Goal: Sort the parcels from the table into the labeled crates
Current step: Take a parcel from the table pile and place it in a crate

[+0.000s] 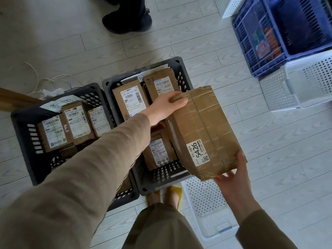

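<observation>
I hold a taped brown cardboard parcel (204, 130) with a white "5426" label, tilted over the right side of the middle dark crate (161, 178). My left hand (165, 106) grips its far left corner, thumb on top. My right hand (233, 178) supports its near right corner from below, with the thumb up along the side. The middle crate holds several labelled parcels (129, 101). A second dark crate (23, 139) to the left, with a handwritten paper tag (59, 104), also holds several parcels (53, 133).
A white perforated basket (206, 203) lies on the floor below the parcel. More white baskets (296, 87) and blue crates (269, 38) stand at the right rear. Another person's black shoe (127, 20) is at the top. White cables (41, 81) lie at left. My yellow shoes (174, 193) touch the crate.
</observation>
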`<state>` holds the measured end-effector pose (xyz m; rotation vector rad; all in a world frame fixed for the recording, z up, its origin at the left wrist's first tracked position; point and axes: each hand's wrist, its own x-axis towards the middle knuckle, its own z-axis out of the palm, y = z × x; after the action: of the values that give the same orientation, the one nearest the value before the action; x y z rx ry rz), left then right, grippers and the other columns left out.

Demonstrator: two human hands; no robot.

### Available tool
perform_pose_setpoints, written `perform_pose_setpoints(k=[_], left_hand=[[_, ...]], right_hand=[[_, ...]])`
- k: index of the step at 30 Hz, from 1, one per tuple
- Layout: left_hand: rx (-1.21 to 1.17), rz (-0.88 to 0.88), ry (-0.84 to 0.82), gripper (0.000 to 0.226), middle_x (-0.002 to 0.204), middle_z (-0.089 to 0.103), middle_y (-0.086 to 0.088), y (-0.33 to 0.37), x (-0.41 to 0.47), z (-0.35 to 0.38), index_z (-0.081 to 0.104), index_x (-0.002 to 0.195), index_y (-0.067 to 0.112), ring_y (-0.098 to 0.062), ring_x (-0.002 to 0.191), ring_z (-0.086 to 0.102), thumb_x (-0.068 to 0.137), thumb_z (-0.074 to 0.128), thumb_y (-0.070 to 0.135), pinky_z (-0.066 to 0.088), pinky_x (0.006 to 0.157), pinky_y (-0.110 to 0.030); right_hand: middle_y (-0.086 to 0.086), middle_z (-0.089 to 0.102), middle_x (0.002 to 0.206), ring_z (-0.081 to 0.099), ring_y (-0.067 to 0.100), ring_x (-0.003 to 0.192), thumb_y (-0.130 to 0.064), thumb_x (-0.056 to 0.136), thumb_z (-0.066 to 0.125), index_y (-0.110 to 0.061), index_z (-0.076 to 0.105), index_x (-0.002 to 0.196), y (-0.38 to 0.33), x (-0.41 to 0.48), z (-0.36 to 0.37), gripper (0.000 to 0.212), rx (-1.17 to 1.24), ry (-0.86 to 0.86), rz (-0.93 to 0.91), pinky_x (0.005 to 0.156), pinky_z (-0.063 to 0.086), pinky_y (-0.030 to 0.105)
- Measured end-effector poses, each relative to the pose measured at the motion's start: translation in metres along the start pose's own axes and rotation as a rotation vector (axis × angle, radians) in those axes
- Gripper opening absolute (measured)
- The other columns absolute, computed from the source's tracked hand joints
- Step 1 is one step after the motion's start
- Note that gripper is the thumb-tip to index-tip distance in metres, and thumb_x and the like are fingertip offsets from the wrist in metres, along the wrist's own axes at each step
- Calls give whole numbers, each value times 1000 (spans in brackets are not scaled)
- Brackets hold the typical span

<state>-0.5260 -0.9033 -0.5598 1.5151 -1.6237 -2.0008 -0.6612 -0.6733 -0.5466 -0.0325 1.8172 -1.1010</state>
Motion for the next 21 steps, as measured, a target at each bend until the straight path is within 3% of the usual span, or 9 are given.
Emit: perform_pose_setpoints(k=[2, 3, 4, 6, 8, 10, 14, 19, 21], left_hand=[[-22, -8, 3, 37, 119, 61, -1, -4, 2, 0, 56, 126, 18, -17, 113, 56, 91, 59, 30, 45, 101, -35], [-38, -6, -3, 33, 116, 62, 0, -5, 4, 1, 57, 123, 18, -17, 112, 57, 91, 59, 28, 47, 99, -34], [-51, -5, -10, 30, 112, 62, 1, -7, 6, 1, 58, 121, 19, -17, 110, 58, 92, 59, 27, 47, 97, -33], [-58, -6, -12, 28, 112, 63, 1, -13, 8, 3, 59, 119, 20, -17, 110, 58, 92, 59, 26, 47, 99, -34], [-62, -6, -6, 30, 117, 63, -1, -19, 12, 4, 60, 120, 19, -18, 112, 57, 91, 59, 28, 45, 101, -38], [-75, -3, -9, 31, 117, 63, -2, -22, 13, 4, 60, 121, 19, -18, 112, 57, 91, 59, 27, 45, 102, -39], [-104, -17, -3, 34, 117, 63, -2, -26, 15, 1, 59, 123, 17, -17, 112, 58, 91, 61, 26, 45, 101, -37], [-129, -39, -1, 31, 107, 63, 6, -35, 17, -3, 57, 123, 18, -6, 97, 60, 92, 58, 25, 50, 72, -12], [-139, -52, 11, 35, 114, 63, 2, -42, 18, -3, 57, 124, 14, -9, 103, 60, 91, 60, 26, 51, 81, -17]], right_hand=[[3, 42, 138, 50, 27, 120, -29, 94, 53, -34, 32, 136, 4, 3, 2, 47, 20, 40, 75, 79, 58, 36], [2, 42, 137, 50, 26, 119, -38, 87, 57, -33, 31, 138, 6, 7, 2, 58, 61, 44, 119, 75, 58, 33], [3, 42, 137, 51, 27, 119, -46, 78, 58, -32, 31, 139, 8, 11, 2, 69, 62, 33, 125, 74, 57, 34], [7, 45, 136, 53, 30, 118, -50, 84, 53, -31, 35, 136, 12, 16, 4, 58, 145, 74, 173, 71, 57, 35], [10, 47, 135, 54, 32, 117, -50, 89, 51, -30, 39, 132, 13, 19, 6, 49, 258, 84, 242, 74, 56, 41], [10, 46, 136, 53, 33, 118, -53, 82, 56, -29, 39, 134, 15, 23, 6, 59, 241, 82, 240, 79, 55, 45], [7, 49, 135, 55, 32, 117, -40, 95, 50, -32, 40, 132, 20, 27, 7, 39, 282, 100, 244, 70, 58, 39], [7, 49, 133, 54, 33, 118, -44, 93, 52, -35, 42, 124, 22, 33, 14, 34, 286, 129, 259, 88, 52, 50], [7, 49, 134, 53, 34, 119, -39, 96, 50, -34, 43, 126, 26, 34, 16, 31, 354, 145, 267, 91, 49, 54]])
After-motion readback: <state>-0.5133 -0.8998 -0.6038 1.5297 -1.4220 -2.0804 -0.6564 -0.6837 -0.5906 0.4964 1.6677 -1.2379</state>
